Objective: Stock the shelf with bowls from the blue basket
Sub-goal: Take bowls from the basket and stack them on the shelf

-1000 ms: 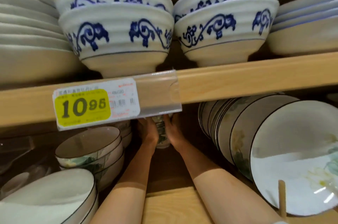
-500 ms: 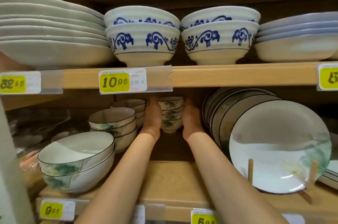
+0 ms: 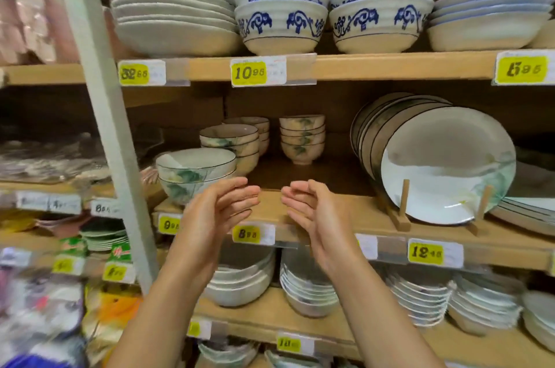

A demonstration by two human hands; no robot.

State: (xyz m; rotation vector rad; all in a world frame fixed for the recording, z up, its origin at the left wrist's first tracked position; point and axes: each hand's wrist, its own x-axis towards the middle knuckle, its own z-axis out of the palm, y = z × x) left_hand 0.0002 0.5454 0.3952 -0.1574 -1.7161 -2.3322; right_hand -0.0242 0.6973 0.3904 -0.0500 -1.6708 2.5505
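Fingers (image 3: pixel 240 196) of both hands curl loosely, empty, before the small stack of leaf-painted ceramic bowls (image 3: pixel 302 138) on the wooden shelf (image 3: pixel 339 211); recommend fetching further bowls two-handed.

Left hand (image 3: pixel 217 211): raised, palm facing right toward the other hand, fingers (image 3: pixel 243 191) loosely curled and slightly spread, empty. Forearm bare, running from the lower left near edge up and to the right.

Right hand (image 3: pixel 315 211): raised at the same height, palm facing left, fingers (image 3: pixel 295 191) curled inward, empty. Forearm bare, running from the lower right near edge up and to the left.

Both hands: cupped toward each other, fingertips apart with a gap between them, not touching.
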